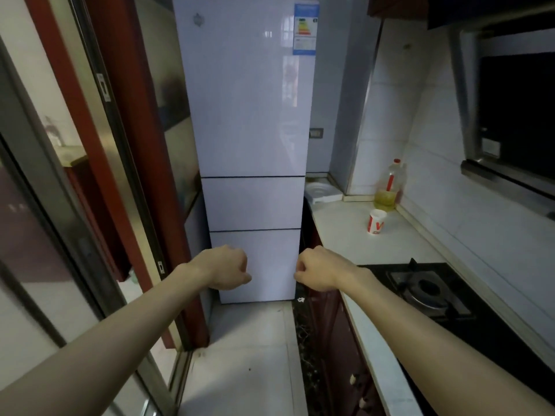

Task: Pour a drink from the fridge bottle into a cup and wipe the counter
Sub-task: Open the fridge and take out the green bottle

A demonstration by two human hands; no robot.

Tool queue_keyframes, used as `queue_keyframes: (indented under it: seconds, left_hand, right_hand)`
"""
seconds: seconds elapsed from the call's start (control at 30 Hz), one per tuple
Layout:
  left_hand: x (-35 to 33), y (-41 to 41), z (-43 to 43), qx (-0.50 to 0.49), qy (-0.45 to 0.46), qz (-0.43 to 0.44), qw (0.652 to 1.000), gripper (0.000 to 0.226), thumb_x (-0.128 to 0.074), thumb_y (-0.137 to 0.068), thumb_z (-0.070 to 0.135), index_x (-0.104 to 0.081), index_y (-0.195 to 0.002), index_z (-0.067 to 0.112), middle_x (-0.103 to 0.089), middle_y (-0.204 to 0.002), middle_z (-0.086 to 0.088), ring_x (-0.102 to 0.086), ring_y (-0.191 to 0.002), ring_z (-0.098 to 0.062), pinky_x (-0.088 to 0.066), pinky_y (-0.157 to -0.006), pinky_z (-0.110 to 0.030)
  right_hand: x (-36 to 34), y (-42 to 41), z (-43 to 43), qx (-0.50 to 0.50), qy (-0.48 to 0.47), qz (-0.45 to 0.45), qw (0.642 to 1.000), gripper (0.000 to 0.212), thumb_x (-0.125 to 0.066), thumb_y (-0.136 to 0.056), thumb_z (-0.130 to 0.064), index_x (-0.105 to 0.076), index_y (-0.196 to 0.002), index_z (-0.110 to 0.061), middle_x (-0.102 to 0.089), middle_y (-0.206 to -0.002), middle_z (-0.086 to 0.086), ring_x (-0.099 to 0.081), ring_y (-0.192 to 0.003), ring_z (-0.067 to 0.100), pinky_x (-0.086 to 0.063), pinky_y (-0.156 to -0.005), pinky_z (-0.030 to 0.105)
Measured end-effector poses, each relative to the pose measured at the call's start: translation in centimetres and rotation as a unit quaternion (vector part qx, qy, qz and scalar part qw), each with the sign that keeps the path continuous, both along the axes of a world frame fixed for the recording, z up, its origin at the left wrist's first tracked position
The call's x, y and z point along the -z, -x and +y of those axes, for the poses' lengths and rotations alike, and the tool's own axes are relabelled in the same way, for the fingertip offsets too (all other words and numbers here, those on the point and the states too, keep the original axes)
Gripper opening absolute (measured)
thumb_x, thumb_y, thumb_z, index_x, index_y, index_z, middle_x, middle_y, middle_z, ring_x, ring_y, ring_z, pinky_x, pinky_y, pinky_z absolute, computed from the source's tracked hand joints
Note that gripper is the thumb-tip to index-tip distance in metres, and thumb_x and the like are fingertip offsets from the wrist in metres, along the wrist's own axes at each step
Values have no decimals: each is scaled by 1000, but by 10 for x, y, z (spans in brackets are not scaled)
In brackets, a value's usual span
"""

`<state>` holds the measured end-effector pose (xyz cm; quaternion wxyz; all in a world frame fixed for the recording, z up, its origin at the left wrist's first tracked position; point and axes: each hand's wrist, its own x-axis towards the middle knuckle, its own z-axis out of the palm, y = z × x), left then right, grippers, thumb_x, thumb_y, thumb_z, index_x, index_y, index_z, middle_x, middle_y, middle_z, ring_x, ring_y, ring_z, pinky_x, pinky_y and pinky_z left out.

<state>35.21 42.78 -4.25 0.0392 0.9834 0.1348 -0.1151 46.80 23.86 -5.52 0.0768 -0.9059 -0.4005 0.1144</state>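
Looks like step one: fetching the bottle. Can't see it, presumably behind the closed fridge [249,100] doors. Left hand [223,267] and right hand [318,270] out front, low, fingers [241,265] clenched on nothing. Got the cup [377,221] waiting on the surface [345,238]. Need to unclench and pull a door open next.

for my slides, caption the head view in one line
Left hand and right hand, curled and empty, facing the closed fridge; cup on the counter.
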Motion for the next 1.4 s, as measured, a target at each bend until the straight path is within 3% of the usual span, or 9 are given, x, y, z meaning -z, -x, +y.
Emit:
queue_keyframes:
  seconds: [0.13, 0.3, 0.43, 0.53, 0.83, 1.0, 1.2, 1.3, 1.4]
  left_hand:
    - [-2, -28, 54, -23, 1, -26, 999, 40, -51, -96, 43, -69, -102, 8, -71, -99, -8, -68, -89, -25, -57, -83, -39]
    - [7, -67, 121, -9, 10, -11, 1000, 43, -51, -97, 39, -69, -103, 0, -71, -102, -13, -69, -91, -29, -55, -80, -38]
    - [8, -98, 178, 11, 8, 26, 1000, 32, -51, -97, 42, -60, -93, 11, -70, -110, -15, -63, -84, -24, -53, -79, -38]
    - [-1, -118, 209, 10, 14, -2, 1000, 37, -51, -98, 41, -63, -101, 6, -67, -106, -11, -64, -92, -25, -54, -82, -37]
    - [11, -172, 258, 28, 36, 32, 998, 39, -49, -100, 36, -66, -109, 2, -68, -106, -12, -66, -96, -28, -56, -86, -40]
    - [11, -217, 282, 18, 26, 26, 999, 37, -49, -100, 37, -64, -105, 4, -64, -95, -8, -63, -86, -26, -55, -84, -40]
    - [2, -281, 310, -22, 16, 28, 999, 39, -48, -100, 39, -61, -115, 5, -64, -116, -12, -63, -102, -30, -53, -91, -42]
    - [-8, -312, 327, -50, 22, 14, 998, 36, -48, -101, 34, -62, -111, 3, -65, -112, -14, -64, -99, -31, -52, -85, -39]
    - [-11, -336, 340, -75, 14, -10, 997, 36, -47, -100, 34, -65, -109, 4, -67, -109, -12, -65, -97, -29, -54, -86, -40]
  right_hand:
    - [2, -33, 51, -5, -2, 5, 1000, 30, -52, -89, -28, -69, -94, -5, -67, -96, 12, -64, -86, 29, -56, -77, 43]
    - [9, -71, 124, -2, -7, 1, 1000, 31, -51, -86, -28, -70, -93, -4, -70, -93, 11, -66, -85, 29, -57, -75, 42]
    - [6, -95, 175, 9, 0, 11, 1000, 31, -53, -87, -29, -70, -92, -3, -71, -95, 11, -67, -85, 29, -57, -76, 41]
    - [-4, -115, 204, 24, -13, 4, 1000, 32, -52, -88, -27, -69, -93, 0, -71, -91, 13, -68, -84, 31, -57, -74, 41]
    - [2, -169, 267, 24, -2, 12, 1000, 33, -51, -92, -29, -68, -101, -2, -69, -99, 14, -67, -88, 31, -57, -79, 42]
    - [6, -219, 294, 5, -5, 30, 1000, 31, -51, -93, -30, -67, -101, -4, -67, -99, 10, -66, -87, 27, -56, -80, 41]
    - [1, -299, 333, -43, -33, 26, 998, 31, -53, -89, -24, -68, -92, 2, -70, -91, 16, -67, -81, 31, -57, -74, 42]
    - [-4, -337, 357, -69, -34, 15, 997, 29, -52, -88, -19, -66, -92, 6, -70, -91, 20, -65, -76, 31, -49, -62, 36]
    - [-6, -368, 380, -96, -44, -3, 994, 29, -51, -87, -21, -65, -88, 4, -69, -89, 19, -65, -82, 33, -52, -67, 41]
